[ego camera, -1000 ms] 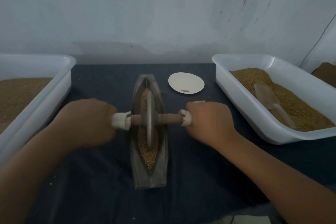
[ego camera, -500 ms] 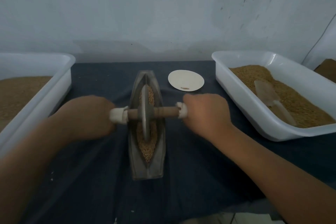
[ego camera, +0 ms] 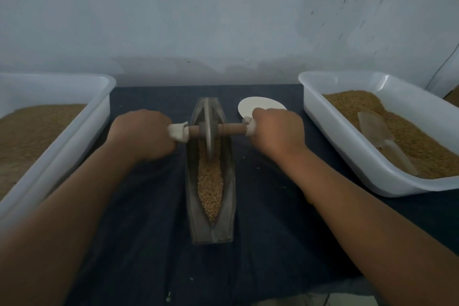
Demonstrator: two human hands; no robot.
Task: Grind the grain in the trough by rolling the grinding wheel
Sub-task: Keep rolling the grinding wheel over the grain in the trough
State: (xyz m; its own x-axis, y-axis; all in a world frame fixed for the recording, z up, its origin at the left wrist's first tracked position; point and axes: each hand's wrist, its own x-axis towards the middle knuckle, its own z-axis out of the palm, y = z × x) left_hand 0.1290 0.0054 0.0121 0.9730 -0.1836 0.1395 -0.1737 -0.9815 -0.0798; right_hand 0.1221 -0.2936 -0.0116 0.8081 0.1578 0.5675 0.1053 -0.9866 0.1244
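Note:
A narrow boat-shaped metal trough (ego camera: 196, 218) lies lengthwise on the dark cloth, and brown grain (ego camera: 210, 186) fills its near half. A thin metal grinding wheel (ego camera: 208, 129) stands upright in the trough's far end on a wooden axle (ego camera: 229, 129) with white-wrapped ends. My left hand (ego camera: 144, 135) grips the left end of the axle. My right hand (ego camera: 277, 131) grips the right end. The grain under the wheel is hidden.
A white tub (ego camera: 59, 146) of brown grain stands at the left. Another white tub (ego camera: 347, 146) at the right holds grain and a clear scoop (ego camera: 380, 136). A small white plate (ego camera: 253, 104) lies behind my right hand. A pale wall rises behind the table.
Both hands have pushed the wheel away from me, from the middle of the trough to its far end. More grain now shows in the near half.

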